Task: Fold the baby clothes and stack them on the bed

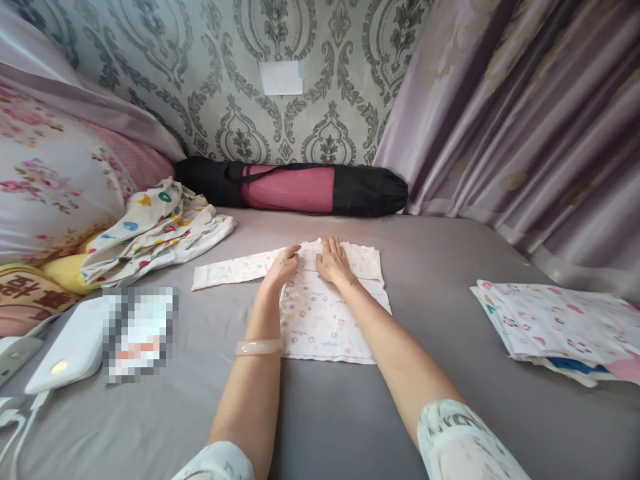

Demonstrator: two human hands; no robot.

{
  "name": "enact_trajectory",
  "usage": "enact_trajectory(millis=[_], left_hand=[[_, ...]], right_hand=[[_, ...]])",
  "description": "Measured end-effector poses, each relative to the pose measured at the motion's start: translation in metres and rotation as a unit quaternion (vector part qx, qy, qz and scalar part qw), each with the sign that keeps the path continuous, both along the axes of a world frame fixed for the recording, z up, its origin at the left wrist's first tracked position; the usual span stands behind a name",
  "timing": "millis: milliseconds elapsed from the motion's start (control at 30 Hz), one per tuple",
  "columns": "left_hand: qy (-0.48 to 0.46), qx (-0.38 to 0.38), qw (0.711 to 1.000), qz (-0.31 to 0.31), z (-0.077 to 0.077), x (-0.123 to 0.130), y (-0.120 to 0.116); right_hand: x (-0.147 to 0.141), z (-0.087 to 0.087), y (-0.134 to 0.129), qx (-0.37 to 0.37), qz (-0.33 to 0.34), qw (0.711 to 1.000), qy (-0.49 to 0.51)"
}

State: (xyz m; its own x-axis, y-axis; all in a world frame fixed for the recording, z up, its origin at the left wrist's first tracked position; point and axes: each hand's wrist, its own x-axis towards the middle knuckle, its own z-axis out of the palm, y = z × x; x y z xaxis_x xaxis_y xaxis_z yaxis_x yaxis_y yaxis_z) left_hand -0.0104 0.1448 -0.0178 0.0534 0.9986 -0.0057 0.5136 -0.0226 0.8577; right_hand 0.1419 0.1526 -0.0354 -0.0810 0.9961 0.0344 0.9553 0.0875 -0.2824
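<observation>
A small white long-sleeved shirt (327,330) with a pale print lies flat on the grey bed sheet. One sleeve (233,270) stretches out to the left, and on the right a strip of cloth lies folded across the upper part. My left hand (284,267) is on its edge at the base of the left sleeve, its thumb pointing right. Its fingers seem closed on the cloth, though most are hidden. Flat on the upper middle of the shirt rests my right hand (334,261), fingers stretched out.
Folded printed clothes (565,320) are stacked at the right. At the left are a crumpled patterned garment (155,233), a floral pillow (50,180), a white device (75,343) with cables and a blurred item (143,333). A black-and-pink rolled bag (290,189) lies along the wall.
</observation>
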Motion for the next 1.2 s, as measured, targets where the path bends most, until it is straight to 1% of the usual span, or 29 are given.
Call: enact_trajectory(millis=[67,133,267,400,467,533,633,700,767,833,933,1033,1100,1200], left_hand=[[-0.006,0.000,1.000,0.004,-0.003,0.000,0.002],[-0.010,0.004,1.000,0.007,-0.005,-0.001,0.003],[-0.020,0.003,1.000,0.011,-0.008,-0.003,0.004],[0.005,0.007,1.000,0.018,-0.007,-0.003,0.004],[0.016,0.011,1.000,0.017,-0.007,-0.002,0.004],[0.020,0.010,1.000,0.010,-0.007,0.000,0.004],[0.023,0.016,1.000,0.001,-0.007,0.001,0.003],[0.034,0.022,0.999,0.000,-0.008,0.004,0.003],[0.055,0.020,0.998,-0.001,-0.007,0.007,0.002],[0.084,0.015,0.996,-0.013,-0.006,0.012,0.001],[0.158,0.031,0.985,-0.070,-0.009,0.021,0.001],[0.270,0.039,0.955,-0.113,-0.017,0.031,0.000],[0.326,0.031,0.938,-0.117,-0.023,0.035,-0.002],[0.358,0.038,0.927,-0.105,-0.030,0.039,-0.008]], right_hand=[[-0.009,0.001,-0.001,0.025,0.014,1.000,0.007],[-0.020,0.000,0.000,0.025,0.027,0.999,0.018],[-0.034,-0.007,0.002,0.010,0.009,1.000,0.028],[-0.037,-0.012,0.004,0.008,0.004,1.000,0.028],[-0.037,-0.011,0.006,0.003,0.005,0.999,0.035],[-0.035,-0.007,0.008,-0.018,0.011,0.999,0.050],[-0.022,0.002,0.011,-0.049,0.029,0.993,0.100],[-0.005,0.006,0.008,-0.028,0.019,0.993,0.113],[0.017,0.007,-0.001,0.006,-0.020,0.996,0.081],[0.040,0.003,-0.012,0.012,-0.066,0.997,0.031],[0.065,-0.005,-0.025,0.000,-0.095,0.995,-0.028],[0.075,-0.011,-0.028,-0.008,-0.104,0.993,-0.051],[0.074,-0.013,-0.026,-0.005,-0.107,0.993,-0.052],[0.072,-0.012,-0.028,0.015,-0.105,0.993,-0.042]])
